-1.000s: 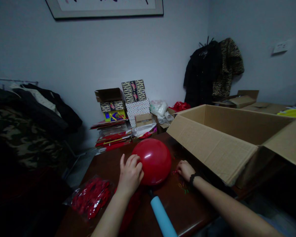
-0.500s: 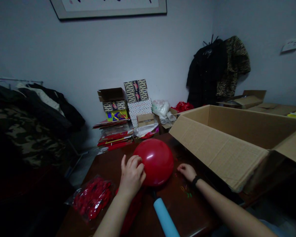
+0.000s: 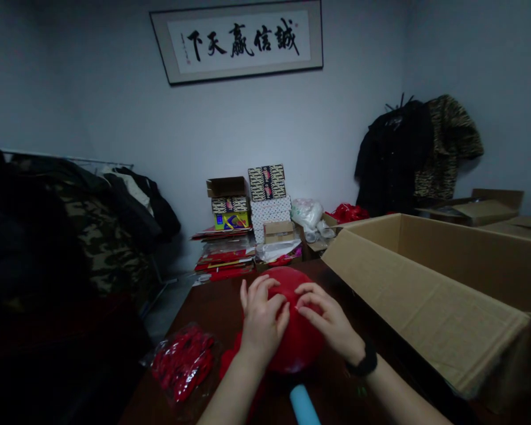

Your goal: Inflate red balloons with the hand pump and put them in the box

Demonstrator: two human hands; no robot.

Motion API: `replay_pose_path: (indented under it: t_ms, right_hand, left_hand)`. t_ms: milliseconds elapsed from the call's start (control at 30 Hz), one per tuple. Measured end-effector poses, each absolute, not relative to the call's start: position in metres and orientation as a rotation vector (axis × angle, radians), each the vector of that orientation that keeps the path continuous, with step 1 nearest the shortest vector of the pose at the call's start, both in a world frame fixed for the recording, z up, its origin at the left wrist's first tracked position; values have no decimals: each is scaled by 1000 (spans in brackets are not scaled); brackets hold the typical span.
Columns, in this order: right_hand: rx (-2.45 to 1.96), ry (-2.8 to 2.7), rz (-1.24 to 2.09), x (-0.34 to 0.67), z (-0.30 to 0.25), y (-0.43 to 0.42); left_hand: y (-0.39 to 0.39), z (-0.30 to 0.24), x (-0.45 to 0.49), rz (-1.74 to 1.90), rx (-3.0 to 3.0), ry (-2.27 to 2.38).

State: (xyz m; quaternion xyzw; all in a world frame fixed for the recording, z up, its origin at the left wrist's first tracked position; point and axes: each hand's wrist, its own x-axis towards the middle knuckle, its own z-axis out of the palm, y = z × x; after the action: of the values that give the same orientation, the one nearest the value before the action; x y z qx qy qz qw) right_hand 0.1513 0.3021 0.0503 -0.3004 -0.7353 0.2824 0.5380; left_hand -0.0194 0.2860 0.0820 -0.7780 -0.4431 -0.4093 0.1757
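An inflated red balloon (image 3: pixel 298 345) rests on the dark wooden table (image 3: pixel 212 307), right in front of me. My left hand (image 3: pixel 262 321) curls over its upper left side. My right hand (image 3: pixel 330 321) lies over its upper right side, a black band on the wrist. Both hands press on the balloon's skin, fingertips nearly meeting at the top. A light blue pump handle (image 3: pixel 304 406) pokes up below the balloon at the bottom edge of the view.
A clear bag of red balloons (image 3: pixel 182 361) lies on the table's left. A large open cardboard box (image 3: pixel 429 295) fills the right. Stacked patterned boxes (image 3: pixel 265 200) and red paper goods sit behind. Coats hang at the far right, clothing on a rack at left.
My right hand left the table beside the box and came up onto the balloon. The left hand slid higher on it. The camera tilted up, showing the framed calligraphy.
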Motion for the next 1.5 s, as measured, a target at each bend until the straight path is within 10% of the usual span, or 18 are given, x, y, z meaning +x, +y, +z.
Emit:
replay_pose_path:
  t_ms: [1500]
  right_hand:
    - [-492,-1618,709,103,55,273]
  left_hand:
    - [241,90,-39,-1442,-2280,-1308]
